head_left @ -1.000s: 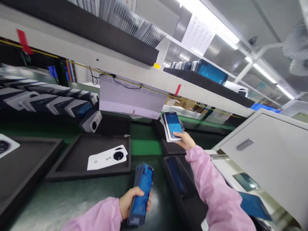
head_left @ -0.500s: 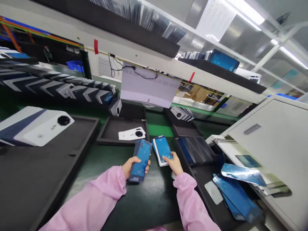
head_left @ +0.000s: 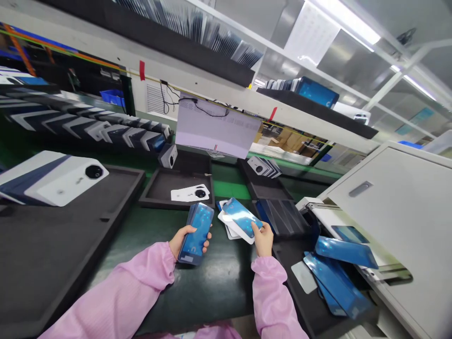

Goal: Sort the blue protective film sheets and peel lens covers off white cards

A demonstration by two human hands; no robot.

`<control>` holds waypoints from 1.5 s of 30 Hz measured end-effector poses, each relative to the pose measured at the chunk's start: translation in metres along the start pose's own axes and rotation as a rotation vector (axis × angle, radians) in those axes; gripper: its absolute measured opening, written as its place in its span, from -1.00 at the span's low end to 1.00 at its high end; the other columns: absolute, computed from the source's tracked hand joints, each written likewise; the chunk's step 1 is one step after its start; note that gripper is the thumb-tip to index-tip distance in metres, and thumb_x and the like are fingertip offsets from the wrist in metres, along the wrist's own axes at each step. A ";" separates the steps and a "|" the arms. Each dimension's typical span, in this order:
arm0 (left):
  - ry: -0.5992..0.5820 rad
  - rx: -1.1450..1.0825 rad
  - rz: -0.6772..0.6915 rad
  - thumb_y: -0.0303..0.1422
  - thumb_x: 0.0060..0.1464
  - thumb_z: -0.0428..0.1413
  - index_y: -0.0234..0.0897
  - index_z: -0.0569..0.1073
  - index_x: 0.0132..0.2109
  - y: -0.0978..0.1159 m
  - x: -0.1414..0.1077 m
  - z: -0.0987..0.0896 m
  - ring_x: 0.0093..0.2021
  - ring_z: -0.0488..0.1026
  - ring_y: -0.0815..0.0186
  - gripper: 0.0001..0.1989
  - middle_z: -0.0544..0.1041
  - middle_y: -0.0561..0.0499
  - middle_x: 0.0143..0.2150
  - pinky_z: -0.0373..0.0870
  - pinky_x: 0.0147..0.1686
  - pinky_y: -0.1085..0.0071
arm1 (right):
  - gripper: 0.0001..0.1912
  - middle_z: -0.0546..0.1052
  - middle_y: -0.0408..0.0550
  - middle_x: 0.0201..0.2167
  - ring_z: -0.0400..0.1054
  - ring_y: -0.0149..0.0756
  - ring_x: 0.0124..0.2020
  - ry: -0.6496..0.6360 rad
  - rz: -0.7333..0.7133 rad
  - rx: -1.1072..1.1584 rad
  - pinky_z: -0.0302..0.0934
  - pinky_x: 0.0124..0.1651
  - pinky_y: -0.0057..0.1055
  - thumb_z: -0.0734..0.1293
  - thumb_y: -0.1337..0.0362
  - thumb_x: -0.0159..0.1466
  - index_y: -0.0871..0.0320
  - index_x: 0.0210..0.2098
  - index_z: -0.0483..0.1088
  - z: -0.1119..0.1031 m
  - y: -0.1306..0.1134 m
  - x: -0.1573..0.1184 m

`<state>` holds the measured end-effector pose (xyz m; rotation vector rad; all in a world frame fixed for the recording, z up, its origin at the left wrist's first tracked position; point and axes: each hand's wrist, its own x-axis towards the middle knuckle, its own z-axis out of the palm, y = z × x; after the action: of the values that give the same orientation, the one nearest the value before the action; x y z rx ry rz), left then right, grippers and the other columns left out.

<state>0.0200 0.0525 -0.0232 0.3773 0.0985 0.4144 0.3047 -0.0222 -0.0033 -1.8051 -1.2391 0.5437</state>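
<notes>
head view | risk: fanned stack of phone panels (head_left: 236,220) looks loosely pinched, could slide onto the green surface (head_left: 212,278) | right hand (head_left: 263,239) fingers grasping it at one corner, wrist raised | left hand (head_left: 183,240) fingers clenched around blue-film stack (head_left: 196,230), held upright

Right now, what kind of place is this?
Probably a phone factory line. Each hand, left hand and right hand, holds blue-filmed phone panels; white phone backs stand in rows above black trays.

No text can be read: the print on the hanging white sheet (head_left: 217,132) and ceiling paper (head_left: 310,35) is too blurred.
</notes>
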 end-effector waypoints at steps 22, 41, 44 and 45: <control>0.025 0.047 -0.169 -0.13 -0.05 0.09 -0.51 0.35 0.05 -0.010 -0.006 0.005 -0.09 0.45 0.05 -0.40 0.51 -0.27 -0.09 0.28 -0.18 0.26 | -0.86 0.49 -0.10 -0.44 0.37 -0.28 -0.36 -0.136 -0.384 0.222 0.27 -0.24 -0.33 0.35 0.19 0.14 0.10 -0.36 0.48 0.050 -0.098 -0.003; 0.028 -0.023 -0.032 -0.34 -0.12 0.04 -0.48 0.48 -0.06 -0.016 -0.007 0.003 -0.15 0.44 0.20 -0.55 0.54 -0.15 -0.12 0.31 -0.07 0.22 | -0.59 0.46 0.07 -0.35 0.38 -0.14 -0.31 -0.004 0.085 -0.591 0.12 -0.31 -0.38 0.45 0.04 -0.07 0.21 -0.36 0.40 0.021 -0.025 0.033; 0.046 -0.016 -0.007 -0.37 -0.12 0.04 -0.47 0.48 -0.08 -0.018 -0.006 0.003 -0.14 0.44 0.18 -0.57 0.53 -0.15 -0.11 0.28 -0.02 0.14 | -0.70 0.48 0.01 -0.40 0.38 -0.18 -0.34 0.025 0.112 -0.602 0.09 -0.36 -0.41 0.37 0.06 0.05 0.17 -0.38 0.37 0.010 -0.026 0.030; 0.053 -0.013 0.002 -0.37 -0.12 0.04 -0.47 0.48 -0.07 -0.018 -0.006 0.002 -0.14 0.44 0.17 -0.58 0.54 -0.15 -0.12 0.28 -0.01 0.14 | -0.74 0.49 -0.01 -0.41 0.38 -0.18 -0.33 0.038 0.115 -0.602 0.08 -0.35 -0.41 0.34 0.09 0.09 0.16 -0.38 0.36 0.005 -0.026 0.029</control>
<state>0.0215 0.0343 -0.0279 0.3541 0.1467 0.4271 0.2991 0.0095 0.0186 -2.3825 -1.3717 0.2002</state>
